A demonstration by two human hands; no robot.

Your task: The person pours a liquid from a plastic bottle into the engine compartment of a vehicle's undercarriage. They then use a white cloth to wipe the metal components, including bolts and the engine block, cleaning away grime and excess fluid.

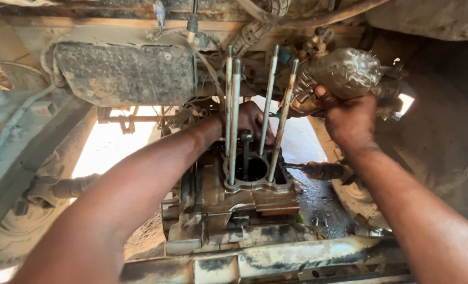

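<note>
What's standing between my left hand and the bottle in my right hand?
In the head view, long metal studs rise between the left hand and the bottle held by the right hand.

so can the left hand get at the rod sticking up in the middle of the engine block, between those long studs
Probably yes. The left hand is already behind the four long studs, right above the dark rod in the block opening. The studs stand apart, leaving gaps. The right hand holds a plastic bottle off to the side.

Right hand (349, 118) tilts a plastic bottle (339, 76) above the engine crankcase (255, 184). Left hand (252, 121) rests behind four upright studs (234, 115).
</note>
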